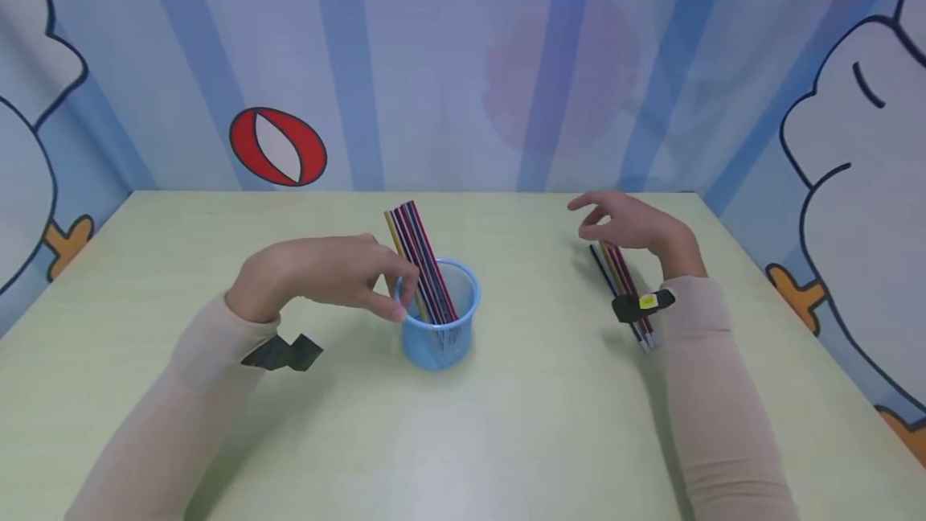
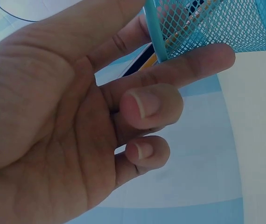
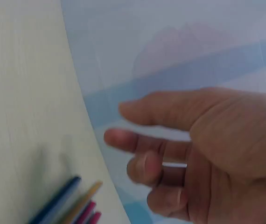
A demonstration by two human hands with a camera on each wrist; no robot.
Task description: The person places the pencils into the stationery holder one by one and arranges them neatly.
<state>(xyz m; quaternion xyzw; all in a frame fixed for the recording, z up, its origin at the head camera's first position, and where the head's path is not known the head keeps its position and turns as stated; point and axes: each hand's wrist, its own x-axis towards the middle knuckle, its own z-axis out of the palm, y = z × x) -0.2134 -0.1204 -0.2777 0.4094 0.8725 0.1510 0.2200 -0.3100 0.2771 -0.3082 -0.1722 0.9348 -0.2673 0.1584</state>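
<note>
In the head view a light blue mesh pencil cup (image 1: 436, 350) stands upright on the table. Several slim pencils (image 1: 425, 268) in dark, yellow and red lean in it toward the left. My left hand (image 1: 333, 270) pinches the cup's left rim, thumb on one side of the wall and fingers on the other; the mesh wall (image 2: 245, 28) shows between them in the left wrist view. Above a small bunch of pencils (image 1: 622, 270) lying on the table, my right hand (image 1: 628, 219) hovers with relaxed fingers and holds nothing. Those loose pencils (image 3: 79, 205) appear blue, yellow and red in the right wrist view.
The pale table (image 1: 506, 441) runs back to a striped blue backdrop (image 1: 448, 63) with a red and white ball printed on it. Printed cloud shapes cover the side panels. A black strap piece (image 1: 642, 305) sits at the right wrist.
</note>
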